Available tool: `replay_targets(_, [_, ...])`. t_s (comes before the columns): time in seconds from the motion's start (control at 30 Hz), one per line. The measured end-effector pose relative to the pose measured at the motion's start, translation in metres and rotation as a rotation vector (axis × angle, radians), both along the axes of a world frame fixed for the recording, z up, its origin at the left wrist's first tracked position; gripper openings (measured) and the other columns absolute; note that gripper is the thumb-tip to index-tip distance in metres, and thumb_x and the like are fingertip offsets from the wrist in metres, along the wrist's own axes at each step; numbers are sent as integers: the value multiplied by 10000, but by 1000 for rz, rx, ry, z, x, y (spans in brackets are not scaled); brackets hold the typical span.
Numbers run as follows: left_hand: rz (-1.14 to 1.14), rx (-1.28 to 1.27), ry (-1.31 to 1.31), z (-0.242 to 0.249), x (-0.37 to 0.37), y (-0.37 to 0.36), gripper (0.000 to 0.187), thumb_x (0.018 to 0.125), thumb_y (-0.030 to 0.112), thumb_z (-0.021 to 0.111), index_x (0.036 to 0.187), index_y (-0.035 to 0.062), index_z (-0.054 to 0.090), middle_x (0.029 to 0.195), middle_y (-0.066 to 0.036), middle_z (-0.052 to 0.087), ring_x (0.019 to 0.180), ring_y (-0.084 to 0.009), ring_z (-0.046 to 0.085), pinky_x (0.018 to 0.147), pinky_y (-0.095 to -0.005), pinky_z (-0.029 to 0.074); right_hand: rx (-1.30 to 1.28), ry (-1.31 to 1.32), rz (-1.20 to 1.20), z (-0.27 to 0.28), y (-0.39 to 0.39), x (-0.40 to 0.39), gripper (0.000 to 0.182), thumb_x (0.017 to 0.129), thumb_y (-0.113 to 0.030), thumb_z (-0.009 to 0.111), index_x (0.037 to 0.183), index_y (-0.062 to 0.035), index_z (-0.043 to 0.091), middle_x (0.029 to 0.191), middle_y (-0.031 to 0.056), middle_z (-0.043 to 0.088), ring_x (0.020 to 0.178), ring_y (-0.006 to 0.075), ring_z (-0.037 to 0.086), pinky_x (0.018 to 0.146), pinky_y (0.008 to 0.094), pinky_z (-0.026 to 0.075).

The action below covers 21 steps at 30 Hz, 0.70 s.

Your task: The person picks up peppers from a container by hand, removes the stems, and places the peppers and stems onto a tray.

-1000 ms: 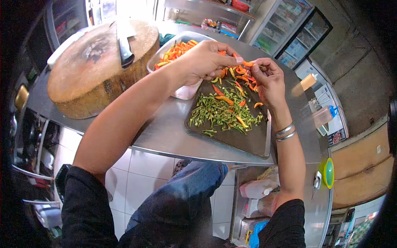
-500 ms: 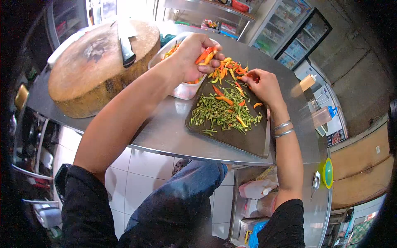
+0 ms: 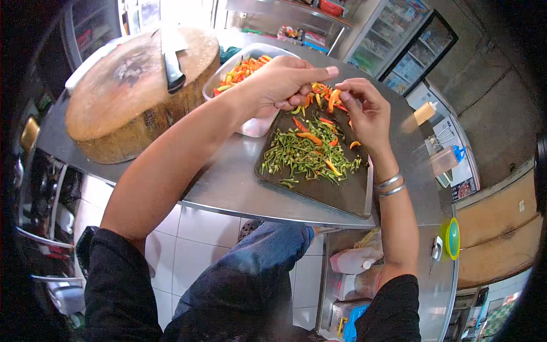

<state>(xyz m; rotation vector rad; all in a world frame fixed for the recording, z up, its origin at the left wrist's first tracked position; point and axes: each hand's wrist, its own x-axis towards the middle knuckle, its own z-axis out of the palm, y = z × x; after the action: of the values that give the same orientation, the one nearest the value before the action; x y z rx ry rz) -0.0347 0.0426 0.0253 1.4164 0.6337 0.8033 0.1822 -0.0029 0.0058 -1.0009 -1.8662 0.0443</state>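
My right hand pinches an orange chili pepper between thumb and fingers, above the far part of a dark baking tray. Facing it, my left hand is closed with the thumb stretched out; its curled fingers hide the chili peppers seen in its palm a moment earlier. On the tray lies a heap of green chili stems with a few orange and red chilies among them. More chilies are piled at the tray's far end. Partly behind my left forearm, a white plastic tub holds many orange and yellow chilies.
At left, a thick round wooden chopping block carries a cleaver with a dark handle. The steel table's front edge runs before my legs. A squeeze bottle, a blue-topped container and a green bowl are at right.
My right hand has risen from the chili pile with an orange chili. My left hand has turned and dropped slightly, its thumb now extended and the peppers in its palm hidden.
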Motion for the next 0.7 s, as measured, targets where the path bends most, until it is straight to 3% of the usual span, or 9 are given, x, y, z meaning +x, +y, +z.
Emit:
replay_targets(0.03, [0, 0, 2, 1, 1, -4, 377, 889, 414, 715, 787, 100, 533, 610, 43, 468, 439, -21, 382, 351, -174, 222, 122, 31, 82, -1, 1, -2, 143, 878, -57, 687, 1019, -52, 712, 926, 50, 684, 774, 116, 620, 704, 250, 492])
replay_targets(0.13, [-26, 192, 166, 2, 3, -10, 407, 879, 435, 723, 768, 79, 560, 569, 50, 420, 451, -27, 358, 392, -199, 239, 84, 102, 93, -3, -4, -13, 144, 874, -64, 693, 1016, -45, 703, 930, 62, 685, 806, 127, 626, 728, 261, 498])
replay_targets(0.2, [-56, 484, 283, -2, 6, -8, 445, 881, 464, 713, 765, 56, 578, 548, 48, 399, 463, -38, 358, 424, -218, 261, 60, 75, 52, -5, -1, -8, 144, 868, -64, 695, 1011, -44, 700, 929, 64, 684, 802, 134, 624, 734, 268, 500])
replay_targets(0.57, [-80, 463, 298, -7, 9, -8, 492, 908, 503, 653, 757, 39, 592, 621, 11, 481, 524, -52, 433, 449, -227, 312, 31, -93, -86, 2, -8, -8, 90, 858, -91, 699, 920, -32, 671, 865, 78, 669, 787, 169, 634, 721, 301, 503])
replay_targets(0.7, [-218, 296, 274, 0, 2, -10, 412, 908, 416, 666, 772, 32, 607, 647, -5, 513, 511, -55, 433, 447, -220, 304, -97, -23, 118, -1, -4, -1, 106, 884, -118, 695, 937, -29, 676, 866, 77, 670, 822, 164, 630, 763, 289, 499])
